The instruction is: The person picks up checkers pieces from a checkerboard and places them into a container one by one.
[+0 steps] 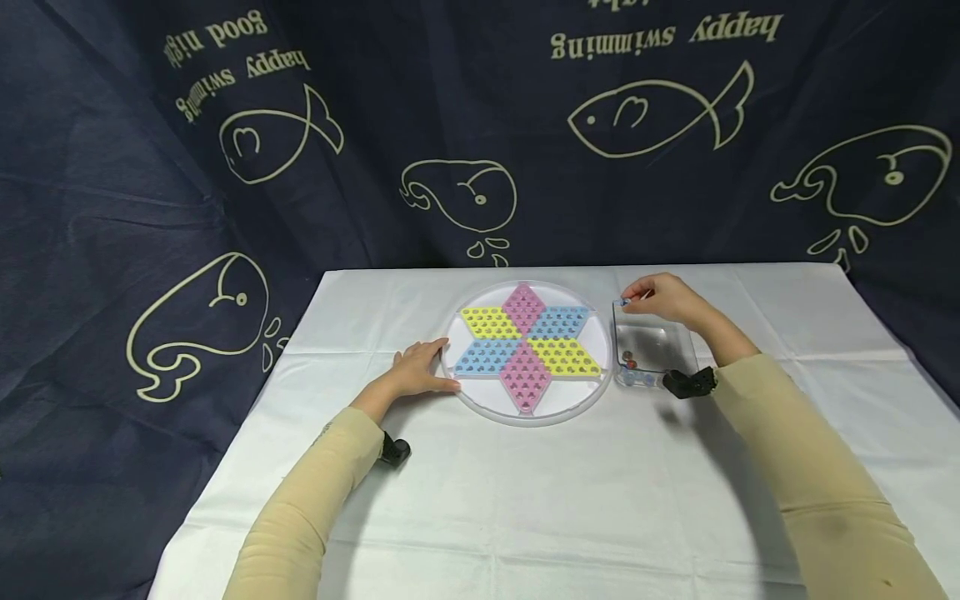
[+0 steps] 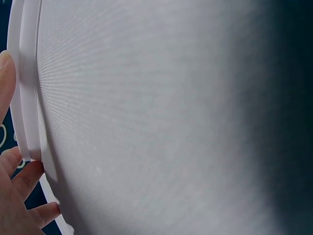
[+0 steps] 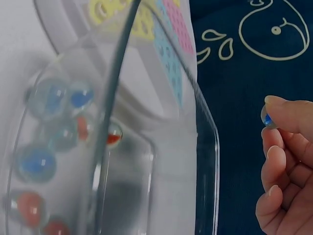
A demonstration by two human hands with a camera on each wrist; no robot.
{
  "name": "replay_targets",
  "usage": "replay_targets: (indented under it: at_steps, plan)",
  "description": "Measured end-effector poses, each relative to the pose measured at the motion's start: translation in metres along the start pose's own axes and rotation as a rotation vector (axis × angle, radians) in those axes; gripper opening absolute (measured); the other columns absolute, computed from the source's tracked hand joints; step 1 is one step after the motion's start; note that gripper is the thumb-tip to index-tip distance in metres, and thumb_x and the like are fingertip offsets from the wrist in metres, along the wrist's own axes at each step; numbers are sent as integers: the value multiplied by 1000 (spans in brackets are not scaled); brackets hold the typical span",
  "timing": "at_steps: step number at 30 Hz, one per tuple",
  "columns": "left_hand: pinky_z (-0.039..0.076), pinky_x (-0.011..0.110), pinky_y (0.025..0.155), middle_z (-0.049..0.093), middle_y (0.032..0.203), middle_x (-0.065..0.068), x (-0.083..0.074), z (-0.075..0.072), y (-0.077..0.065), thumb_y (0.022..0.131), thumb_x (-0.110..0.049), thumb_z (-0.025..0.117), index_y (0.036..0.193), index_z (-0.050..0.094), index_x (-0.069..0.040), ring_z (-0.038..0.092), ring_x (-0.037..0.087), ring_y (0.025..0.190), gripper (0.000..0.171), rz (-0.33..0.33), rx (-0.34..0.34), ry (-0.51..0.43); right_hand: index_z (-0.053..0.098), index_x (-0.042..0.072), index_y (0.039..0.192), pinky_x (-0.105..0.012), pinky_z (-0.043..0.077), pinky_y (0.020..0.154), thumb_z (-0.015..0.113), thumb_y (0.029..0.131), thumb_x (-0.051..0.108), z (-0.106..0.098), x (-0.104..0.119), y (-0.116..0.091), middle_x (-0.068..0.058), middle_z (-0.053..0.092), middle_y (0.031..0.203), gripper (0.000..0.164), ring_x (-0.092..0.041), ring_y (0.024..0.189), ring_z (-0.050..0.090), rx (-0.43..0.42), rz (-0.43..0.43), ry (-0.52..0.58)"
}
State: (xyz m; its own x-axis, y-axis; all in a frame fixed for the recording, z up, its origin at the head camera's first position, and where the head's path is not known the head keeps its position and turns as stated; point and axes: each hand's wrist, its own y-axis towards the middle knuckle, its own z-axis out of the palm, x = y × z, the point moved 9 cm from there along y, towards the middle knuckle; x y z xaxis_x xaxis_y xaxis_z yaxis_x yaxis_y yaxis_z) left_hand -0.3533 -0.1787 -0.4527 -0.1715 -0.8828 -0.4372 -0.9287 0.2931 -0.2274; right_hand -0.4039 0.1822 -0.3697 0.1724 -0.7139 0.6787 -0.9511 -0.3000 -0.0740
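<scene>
A round white Chinese checkers board (image 1: 566,408) with a pink, yellow and blue star lies on the table. My left hand (image 1: 417,367) rests at its left edge, thumb and fingers spread along the rim; the left wrist view shows fingertips (image 2: 30,178) right at that rim. Between thumb and forefinger, my right hand (image 1: 666,298) pinches a clear glass marble (image 3: 266,117) with a blue core. It is held above the far left corner of a clear plastic box (image 1: 684,343). Inside the box, blue marbles (image 3: 37,162) and red marbles (image 3: 30,208) have gathered near one side.
A white cloth (image 1: 480,500) covers the table. Behind it hangs a dark blue curtain (image 1: 375,217) with fish and whale drawings. The box stands close beside the board's right edge. Black wrist cameras (image 1: 690,382) sit on both wrists.
</scene>
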Motion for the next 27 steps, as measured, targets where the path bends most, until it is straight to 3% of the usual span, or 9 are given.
replay_targets:
  at_steps: [13, 27]
  plan:
    - [6, 65, 105, 28, 148, 15, -2, -1, -1, 73, -50, 70, 145, 25, -11, 14, 40, 137, 94, 4, -4, -1, 57, -6, 113, -37, 44, 75, 61, 87, 20, -14, -26, -12, -8, 59, 95, 38, -17, 81, 49, -8, 48, 13]
    - [5, 65, 105, 26, 148, 16, -2, 0, -3, 74, -50, 69, 145, 24, -11, 13, 40, 137, 94, -2, 6, 2, 56, -8, 113, -33, 43, 73, 61, 87, 21, -18, -36, -18, -8, 61, 94, 39, -15, 80, 50, -16, 47, 13]
